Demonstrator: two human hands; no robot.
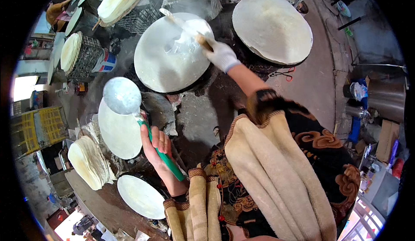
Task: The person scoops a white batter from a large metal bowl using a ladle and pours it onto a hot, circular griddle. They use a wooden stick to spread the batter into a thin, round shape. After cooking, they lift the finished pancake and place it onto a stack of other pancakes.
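Note:
My left hand (159, 143), bare, grips the green handle (167, 163) of a ladle. Its round metal bowl (122, 95) is whitish and partly covers a pale round sheet on a griddle (120, 134). In a white knitted glove, my right hand (222, 55) holds the wooden handle (203, 42) of a flat spreader (175, 19), blurred by motion. The spreader lies over a large round griddle (159, 69) coated with white batter. Wet, glossy batter (196, 28) shows beside the blade, and steam rises behind.
Another griddle to the right bears a pale pancake (272, 30); red-handled tongs or scissors (287, 75) lie below it. Stacks of thin pancakes (87, 163) stand at left and upper left (121, 2). A round white-topped griddle (141, 197) sits lower left. A bucket (105, 61) stands beyond.

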